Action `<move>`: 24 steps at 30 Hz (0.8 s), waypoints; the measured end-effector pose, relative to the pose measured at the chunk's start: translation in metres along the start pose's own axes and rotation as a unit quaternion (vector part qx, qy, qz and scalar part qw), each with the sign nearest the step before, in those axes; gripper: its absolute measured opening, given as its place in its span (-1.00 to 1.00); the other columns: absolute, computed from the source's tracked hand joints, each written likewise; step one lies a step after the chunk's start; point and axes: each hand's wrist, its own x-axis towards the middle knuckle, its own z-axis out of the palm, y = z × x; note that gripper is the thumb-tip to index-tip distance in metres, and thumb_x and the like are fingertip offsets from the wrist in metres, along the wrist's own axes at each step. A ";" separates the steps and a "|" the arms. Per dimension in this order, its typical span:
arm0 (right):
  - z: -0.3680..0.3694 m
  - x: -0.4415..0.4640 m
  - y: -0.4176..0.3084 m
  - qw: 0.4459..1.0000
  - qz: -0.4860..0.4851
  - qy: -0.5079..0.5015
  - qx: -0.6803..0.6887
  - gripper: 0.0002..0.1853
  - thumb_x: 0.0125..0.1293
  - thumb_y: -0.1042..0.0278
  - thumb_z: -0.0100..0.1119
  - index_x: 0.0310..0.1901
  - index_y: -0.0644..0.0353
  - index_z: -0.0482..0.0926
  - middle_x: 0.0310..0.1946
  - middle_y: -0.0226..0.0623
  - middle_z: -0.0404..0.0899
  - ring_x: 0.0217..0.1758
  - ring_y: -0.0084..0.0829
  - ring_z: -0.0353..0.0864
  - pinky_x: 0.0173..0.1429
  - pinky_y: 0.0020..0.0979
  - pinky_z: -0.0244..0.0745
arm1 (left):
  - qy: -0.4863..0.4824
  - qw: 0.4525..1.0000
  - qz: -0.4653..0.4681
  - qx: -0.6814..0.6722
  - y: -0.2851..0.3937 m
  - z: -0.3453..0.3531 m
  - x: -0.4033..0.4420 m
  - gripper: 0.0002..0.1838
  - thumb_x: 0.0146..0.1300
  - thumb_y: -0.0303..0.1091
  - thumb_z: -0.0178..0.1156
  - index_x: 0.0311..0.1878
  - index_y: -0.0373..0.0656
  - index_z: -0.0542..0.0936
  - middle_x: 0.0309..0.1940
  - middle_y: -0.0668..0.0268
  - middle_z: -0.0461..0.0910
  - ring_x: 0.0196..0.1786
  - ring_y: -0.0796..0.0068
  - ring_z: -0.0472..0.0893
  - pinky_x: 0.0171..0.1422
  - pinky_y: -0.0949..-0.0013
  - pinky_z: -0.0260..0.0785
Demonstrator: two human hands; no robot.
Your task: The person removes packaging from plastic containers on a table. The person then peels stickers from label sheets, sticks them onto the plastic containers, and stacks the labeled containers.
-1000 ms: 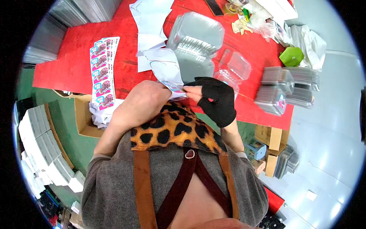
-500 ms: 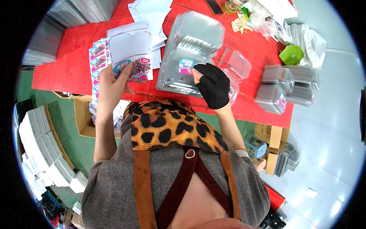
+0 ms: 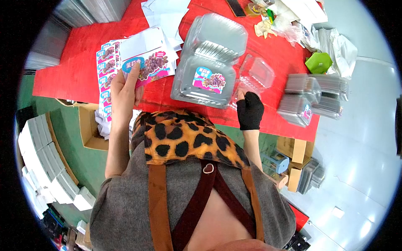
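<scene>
Between its thumb and fingers, my left hand [image 3: 124, 93] pinches a sheet of grape-picture labels [image 3: 155, 67], its upper part white. My right hand [image 3: 250, 110], in a black fingerless glove, is at the lower right corner of a stack of clear plastic containers [image 3: 188, 81]; its fingertips are partly hidden, and what they grip cannot be made out. A grape label [image 3: 209, 80] lies on the top container's near half. A smaller open clear container [image 3: 256, 72] sits just right of the stack. Further label strips [image 3: 106, 67] lie beside my left hand.
Nested clear containers [image 3: 299, 98] stand at the table's right. White papers [image 3: 165, 19], a phone [image 3: 235, 7] and a green object [image 3: 318, 62] are further back. More stacked containers [image 3: 100, 10] occupy the back left. An open cardboard box [image 3: 90, 129] is below the table's left edge.
The label near my right hand now lies flat on the top container. My right hand has moved right and down to the stack's corner. The sheet in my left hand has tilted and lowered slightly.
</scene>
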 end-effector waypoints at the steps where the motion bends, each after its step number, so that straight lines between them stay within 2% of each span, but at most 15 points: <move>1: 0.005 -0.007 0.015 1.000 0.011 -0.018 0.017 -0.79 0.32 0.25 0.22 -0.22 0.22 0.70 -0.45 -0.11 0.61 -0.34 -0.18 0.62 -0.24 -0.29 0.47 | -0.012 1.000 0.000 -0.007 0.003 0.002 -0.001 -0.77 0.46 -0.22 0.13 -0.29 -0.14 0.54 -0.74 0.54 0.29 -0.77 0.78 0.15 -0.72 0.54 -0.14; 2: 0.007 -0.011 0.020 0.999 0.024 -0.035 0.034 -0.77 0.33 0.22 0.19 -0.21 0.22 0.70 -0.44 -0.06 0.59 -0.30 -0.08 0.62 -0.22 -0.22 0.47 | -0.026 1.000 0.000 -0.014 0.006 0.004 -0.002 -0.77 0.46 -0.21 0.13 -0.29 -0.13 0.54 -0.73 0.54 0.31 -0.76 0.78 0.15 -0.71 0.55 -0.14; 5: 0.015 -0.024 0.025 0.993 0.035 -0.039 0.110 -0.80 0.34 0.30 0.17 -0.18 0.24 0.69 -0.45 -0.05 0.56 -0.30 -0.04 0.58 -0.21 -0.23 0.46 | -0.044 0.998 -0.008 -0.031 0.007 0.011 -0.002 -0.77 0.47 -0.19 0.12 -0.28 -0.12 0.54 -0.69 0.54 0.33 -0.74 0.79 0.14 -0.69 0.57 -0.13; 6: 0.016 -0.024 0.031 0.995 0.045 -0.054 0.068 -0.78 0.34 0.32 0.18 -0.10 0.23 0.69 -0.44 -0.09 0.57 -0.37 -0.17 0.58 -0.24 -0.31 0.46 | -0.046 0.998 -0.012 -0.036 0.007 0.012 -0.002 -0.76 0.47 -0.18 0.11 -0.28 -0.11 0.53 -0.68 0.55 0.34 -0.74 0.79 0.14 -0.68 0.57 -0.13; 9: 0.009 -0.023 0.024 0.973 0.106 -0.088 0.184 -0.77 0.39 0.38 0.14 -0.02 0.22 0.69 -0.41 -0.36 0.61 -0.36 -0.55 0.54 -0.20 -0.47 0.44 | -0.056 0.997 -0.019 -0.050 0.001 0.007 0.004 -0.76 0.48 -0.17 0.09 -0.26 -0.09 0.52 -0.66 0.57 0.31 -0.70 0.80 0.13 -0.64 0.60 -0.10; 12: 0.000 -0.021 0.035 0.885 0.256 -0.132 0.366 -0.74 0.38 0.39 0.14 0.02 0.25 0.66 -0.41 -0.41 0.57 -0.38 -0.55 0.50 -0.22 -0.50 0.41 | -0.093 0.992 0.022 -0.081 -0.006 0.000 0.006 -0.80 0.49 -0.22 0.08 -0.25 -0.09 0.51 -0.62 0.55 0.30 -0.65 0.79 0.16 -0.61 0.62 -0.08; 15: -0.006 -0.015 0.037 0.832 0.311 -0.151 0.433 -0.70 0.38 0.37 0.12 0.07 0.32 0.62 -0.41 -0.46 0.52 -0.38 -0.54 0.47 -0.24 -0.53 0.39 | -0.070 0.990 -0.017 -0.118 0.003 0.001 -0.001 -0.83 0.49 -0.28 0.07 -0.25 -0.10 0.50 -0.58 0.52 0.31 -0.61 0.79 0.20 -0.61 0.63 -0.07; 17: -0.005 -0.009 0.042 0.812 0.277 -0.175 0.483 -0.56 0.44 0.02 0.07 0.04 0.26 0.64 -0.31 -0.35 0.63 -0.30 -0.46 0.57 -0.19 -0.45 0.48 | -0.063 0.989 -0.024 -0.130 0.002 0.002 0.001 -0.85 0.48 -0.31 0.07 -0.24 -0.11 0.51 -0.54 0.49 0.35 -0.59 0.79 0.22 -0.60 0.64 -0.06; 18: -0.005 -0.003 0.045 0.664 0.342 -0.180 0.640 -0.54 0.43 0.00 0.08 0.06 0.27 0.62 -0.27 -0.31 0.65 -0.26 -0.41 0.60 -0.15 -0.42 0.52 | -0.060 0.988 -0.028 -0.137 0.001 0.003 0.001 -0.86 0.48 -0.32 0.07 -0.23 -0.12 0.52 -0.52 0.48 0.37 -0.58 0.79 0.23 -0.60 0.64 -0.06; 19: -0.004 0.002 0.047 0.483 0.390 -0.176 0.764 -0.52 0.43 -0.02 0.08 0.07 0.27 0.60 -0.24 -0.27 0.66 -0.22 -0.37 0.63 -0.11 -0.39 0.56 | -0.059 0.990 -0.020 -0.123 0.001 0.004 0.001 -0.85 0.47 -0.31 0.09 -0.24 -0.13 0.53 -0.51 0.48 0.40 -0.58 0.79 0.24 -0.60 0.64 -0.05; 20: 0.006 0.005 0.054 0.371 0.350 -0.215 0.833 -0.46 0.42 -0.06 0.07 0.16 0.29 0.52 -0.10 -0.08 0.66 -0.07 -0.23 0.66 0.04 -0.30 0.59 | -0.059 0.992 -0.012 -0.110 0.002 0.003 0.000 -0.84 0.46 -0.30 0.11 -0.25 -0.14 0.55 -0.51 0.48 0.43 -0.59 0.79 0.25 -0.60 0.65 -0.05; 23: 0.007 0.014 0.005 0.520 0.312 -0.208 0.767 -0.41 0.43 -0.05 0.06 0.23 0.33 0.43 0.02 0.00 0.60 0.01 -0.18 0.65 0.12 -0.28 0.57 | -0.080 0.995 0.018 -0.062 -0.001 -0.003 0.002 -0.81 0.44 -0.28 0.15 -0.28 -0.16 0.59 -0.50 0.47 0.51 -0.60 0.80 0.28 -0.59 0.65 -0.03; 24: 0.023 0.020 0.006 0.612 0.293 -0.203 0.706 -0.38 0.37 0.04 0.16 0.28 0.37 0.35 0.10 -0.05 0.54 0.14 -0.21 0.58 0.25 -0.27 0.49 | -0.090 0.995 0.029 -0.044 -0.002 -0.006 0.003 -0.80 0.43 -0.28 0.16 -0.29 -0.17 0.61 -0.50 0.47 0.53 -0.60 0.80 0.29 -0.59 0.65 -0.02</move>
